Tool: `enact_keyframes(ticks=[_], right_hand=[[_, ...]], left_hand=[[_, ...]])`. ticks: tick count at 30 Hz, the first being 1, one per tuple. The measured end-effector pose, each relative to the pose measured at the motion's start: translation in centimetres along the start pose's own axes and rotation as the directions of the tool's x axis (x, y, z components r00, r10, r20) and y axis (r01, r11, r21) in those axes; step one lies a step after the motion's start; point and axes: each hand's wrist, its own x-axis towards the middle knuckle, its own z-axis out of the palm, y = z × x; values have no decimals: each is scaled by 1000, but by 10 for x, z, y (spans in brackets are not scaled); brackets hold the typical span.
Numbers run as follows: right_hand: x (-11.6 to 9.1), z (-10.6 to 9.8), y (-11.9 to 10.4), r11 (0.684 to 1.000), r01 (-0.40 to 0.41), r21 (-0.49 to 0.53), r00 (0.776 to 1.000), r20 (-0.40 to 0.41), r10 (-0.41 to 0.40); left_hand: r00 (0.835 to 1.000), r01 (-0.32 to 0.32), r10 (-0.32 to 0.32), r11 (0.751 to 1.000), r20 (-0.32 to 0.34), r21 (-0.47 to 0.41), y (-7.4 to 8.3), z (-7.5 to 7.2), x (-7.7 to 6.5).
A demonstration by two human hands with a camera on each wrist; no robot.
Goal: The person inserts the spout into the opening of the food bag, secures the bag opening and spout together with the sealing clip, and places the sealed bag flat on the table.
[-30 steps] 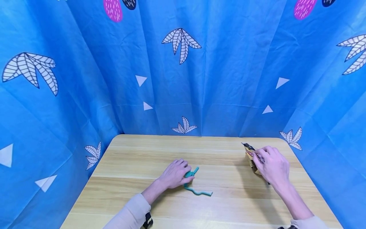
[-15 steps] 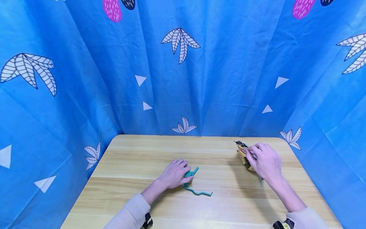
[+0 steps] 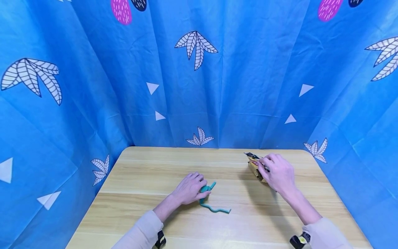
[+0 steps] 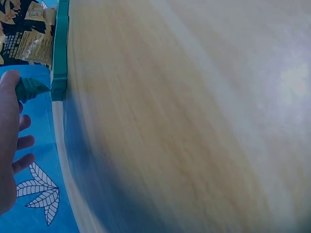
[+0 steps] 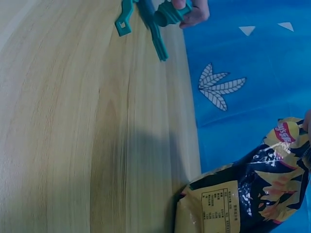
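Note:
A teal bag clip (image 3: pixel 215 209) with a round spout lies opened out at the middle of the table, its two long arms spread apart. My left hand (image 3: pixel 190 188) grips it by the spout (image 5: pixel 167 14), thumb and fingertips around that part. On the right, my right hand (image 3: pixel 280 173) pinches the top of a black and yellow snack bag (image 5: pixel 252 194) and holds it tilted. The bag's printed label panel (image 5: pixel 219 208) faces the right wrist camera. In the left wrist view the clip's arm (image 4: pixel 60 43) overlaps the bag (image 4: pixel 29 36) behind it.
The light wooden table (image 3: pixel 155 166) has rounded far corners. Blue curtains (image 3: pixel 248 86) with leaf prints hang around its back and sides. A dark wrist strap device (image 3: pixel 300 240) sits at the right cuff.
My right hand has carried the snack bag leftward across the table, closer to the clip. My left hand and the clip stay where they were.

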Motion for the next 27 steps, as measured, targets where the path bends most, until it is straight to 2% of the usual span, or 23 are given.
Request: enact_keyframes(ticks=[8,18,27], right_hand=[[5,9,-8,999,41,27,999,5,-41],[9,21,-17,992,97,78,995,-31,-95],[18,26,-22,986,135,102,991,-21,-134]], left_hand=[[1000,-5,5,1000,-7,-4,-1,0,1],[1000,-13,13,1000,-11,1,-1,0,0],[1000,-6,6,1000,-6,9,0,-1,-2]])
